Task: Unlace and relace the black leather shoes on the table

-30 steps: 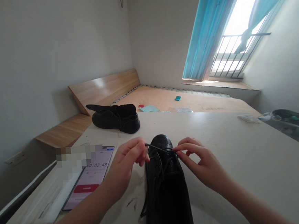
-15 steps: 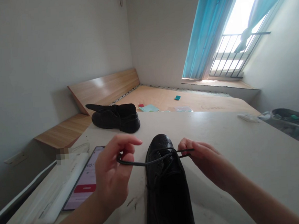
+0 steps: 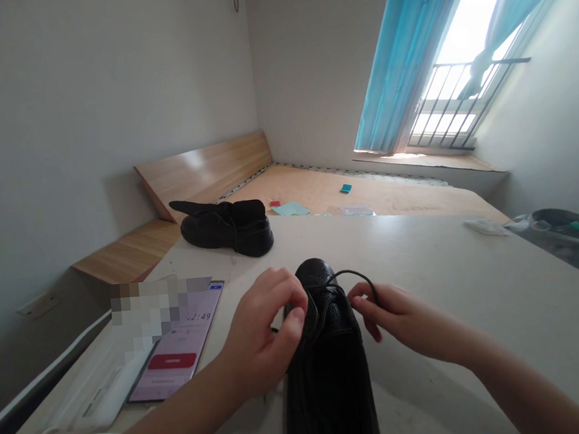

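A black leather lace-up shoe lies toe-away on the table in front of me. My left hand is closed at its left side, thumb and forefinger pinched together at the eyelet flap; the exact grip is partly hidden. A short piece of dark lace shows by those fingers. From the upper eyelets a black shoelace arcs over to my right hand, where it runs in among the curled fingers beside the shoe's right edge. Another black shoe, its tongue sticking out, sits farther back on the left.
A phone with a lit screen lies left of my left hand, beside a white power strip with cables. Beyond the white table are a wooden bed base with small items and a bin at right.
My left hand has moved right to the shoe's side, and the lace loop it held out no longer shows. On the right, the lace has gone from taut to a loose arc.
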Demonstrator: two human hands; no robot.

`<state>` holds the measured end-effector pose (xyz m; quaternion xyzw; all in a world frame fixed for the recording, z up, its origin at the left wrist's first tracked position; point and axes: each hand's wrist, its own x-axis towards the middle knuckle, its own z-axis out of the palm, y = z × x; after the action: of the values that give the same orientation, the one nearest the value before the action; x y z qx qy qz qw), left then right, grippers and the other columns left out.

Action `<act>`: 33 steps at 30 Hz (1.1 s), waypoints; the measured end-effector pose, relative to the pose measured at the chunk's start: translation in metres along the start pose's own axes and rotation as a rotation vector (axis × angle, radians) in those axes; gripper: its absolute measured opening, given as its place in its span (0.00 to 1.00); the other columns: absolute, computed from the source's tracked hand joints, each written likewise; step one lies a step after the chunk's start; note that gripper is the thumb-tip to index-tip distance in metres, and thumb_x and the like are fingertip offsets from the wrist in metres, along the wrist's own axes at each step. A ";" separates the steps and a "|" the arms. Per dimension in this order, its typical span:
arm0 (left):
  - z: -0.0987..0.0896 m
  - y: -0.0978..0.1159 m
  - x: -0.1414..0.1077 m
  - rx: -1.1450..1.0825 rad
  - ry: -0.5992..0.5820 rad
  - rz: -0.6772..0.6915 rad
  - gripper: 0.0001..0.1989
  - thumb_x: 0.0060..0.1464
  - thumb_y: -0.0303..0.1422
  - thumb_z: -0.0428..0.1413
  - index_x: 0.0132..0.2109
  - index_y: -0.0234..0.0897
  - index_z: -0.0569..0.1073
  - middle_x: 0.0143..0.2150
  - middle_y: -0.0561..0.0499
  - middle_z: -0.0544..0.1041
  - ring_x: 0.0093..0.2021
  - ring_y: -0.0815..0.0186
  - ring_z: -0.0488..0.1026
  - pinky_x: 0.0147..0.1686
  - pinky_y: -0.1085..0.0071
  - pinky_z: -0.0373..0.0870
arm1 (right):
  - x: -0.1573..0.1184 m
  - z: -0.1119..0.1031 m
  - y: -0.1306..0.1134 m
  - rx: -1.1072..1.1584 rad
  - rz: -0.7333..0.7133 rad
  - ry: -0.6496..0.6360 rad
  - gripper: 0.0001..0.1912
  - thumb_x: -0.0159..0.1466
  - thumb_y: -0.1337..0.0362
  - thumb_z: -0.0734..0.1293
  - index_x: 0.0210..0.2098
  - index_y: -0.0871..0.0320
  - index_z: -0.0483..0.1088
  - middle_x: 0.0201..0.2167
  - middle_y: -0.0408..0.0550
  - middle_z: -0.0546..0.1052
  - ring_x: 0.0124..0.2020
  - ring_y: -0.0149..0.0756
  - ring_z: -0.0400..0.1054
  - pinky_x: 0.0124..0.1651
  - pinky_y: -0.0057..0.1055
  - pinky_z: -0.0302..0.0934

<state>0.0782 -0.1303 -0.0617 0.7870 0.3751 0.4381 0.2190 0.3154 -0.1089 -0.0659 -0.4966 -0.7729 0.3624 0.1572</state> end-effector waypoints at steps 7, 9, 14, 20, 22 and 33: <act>0.013 -0.028 0.006 0.045 -0.120 -0.351 0.13 0.60 0.37 0.44 0.44 0.39 0.70 0.45 0.48 0.69 0.50 0.58 0.64 0.53 0.58 0.60 | 0.000 -0.018 0.003 0.251 -0.230 0.366 0.21 0.66 0.52 0.60 0.22 0.57 0.63 0.24 0.43 0.62 0.28 0.32 0.56 0.32 0.29 0.52; 0.015 -0.033 0.006 -0.022 -0.162 -0.408 0.13 0.60 0.38 0.44 0.44 0.40 0.70 0.45 0.47 0.69 0.51 0.58 0.63 0.55 0.57 0.58 | -0.008 -0.024 -0.002 0.334 -0.382 0.370 0.20 0.67 0.54 0.60 0.22 0.57 0.66 0.31 0.46 0.66 0.33 0.34 0.60 0.34 0.30 0.55; 0.015 -0.030 0.010 -0.224 -0.192 -0.532 0.11 0.56 0.38 0.46 0.41 0.41 0.69 0.46 0.48 0.66 0.52 0.57 0.61 0.57 0.58 0.54 | -0.012 -0.016 -0.008 0.275 -0.535 0.229 0.26 0.69 0.47 0.53 0.29 0.55 0.73 0.34 0.49 0.71 0.38 0.38 0.65 0.47 0.37 0.57; 0.014 -0.016 0.009 -0.547 -0.140 -0.537 0.10 0.58 0.41 0.50 0.39 0.38 0.69 0.43 0.51 0.65 0.45 0.63 0.62 0.48 0.67 0.57 | 0.014 0.014 0.005 0.233 -0.309 0.277 0.16 0.69 0.55 0.57 0.48 0.51 0.72 0.46 0.49 0.70 0.50 0.38 0.64 0.55 0.39 0.55; 0.013 -0.013 0.007 -0.698 -0.135 -0.519 0.12 0.60 0.42 0.51 0.39 0.38 0.69 0.41 0.52 0.65 0.43 0.65 0.63 0.45 0.70 0.58 | 0.017 0.022 0.006 0.223 -0.313 0.243 0.16 0.69 0.55 0.57 0.49 0.52 0.71 0.47 0.50 0.69 0.52 0.39 0.62 0.58 0.41 0.53; -0.009 -0.001 0.009 -1.096 0.083 -0.309 0.11 0.59 0.39 0.53 0.33 0.37 0.73 0.39 0.52 0.71 0.44 0.67 0.67 0.50 0.71 0.63 | 0.015 0.016 0.001 0.786 -0.241 0.397 0.11 0.64 0.54 0.65 0.33 0.54 0.73 0.37 0.45 0.71 0.40 0.33 0.67 0.47 0.32 0.63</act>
<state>0.0731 -0.1224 -0.0523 0.4766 0.2120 0.5619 0.6420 0.2992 -0.1021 -0.0793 -0.3659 -0.5838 0.5051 0.5197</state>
